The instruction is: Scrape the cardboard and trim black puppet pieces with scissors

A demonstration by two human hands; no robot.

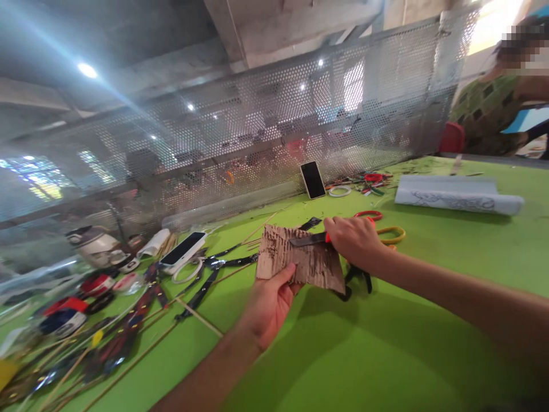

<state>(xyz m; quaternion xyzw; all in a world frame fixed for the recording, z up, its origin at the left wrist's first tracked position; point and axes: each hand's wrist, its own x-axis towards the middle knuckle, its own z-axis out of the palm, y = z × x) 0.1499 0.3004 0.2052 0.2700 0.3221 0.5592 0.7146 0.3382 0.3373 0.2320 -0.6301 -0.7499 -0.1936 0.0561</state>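
In my left hand point(274, 306) is a rough, ridged brown piece that looks like bark or torn cardboard point(319, 266), gripped at its lower left edge with the thumb on top. My right hand point(355, 240) is closed round the red handle of a knife point(306, 240). The knife's dark flat blade lies across the upper part of the ridged face, pointing left. Just behind my right hand are scissors with a red handle point(373, 215) and a yellow-handled pair point(392, 234). Black tool handles point(362, 279) show under the piece's right end.
Left on the green table point(386, 355) lie a white-cased phone point(184, 250), tape rolls point(64, 315), thin sticks point(132, 363) and black taped strips point(214, 263). Another phone point(313, 180) leans upright near a perforated metal screen point(274, 120). Rolled paper point(454, 195) lies right; a person point(489, 109) sits beyond.
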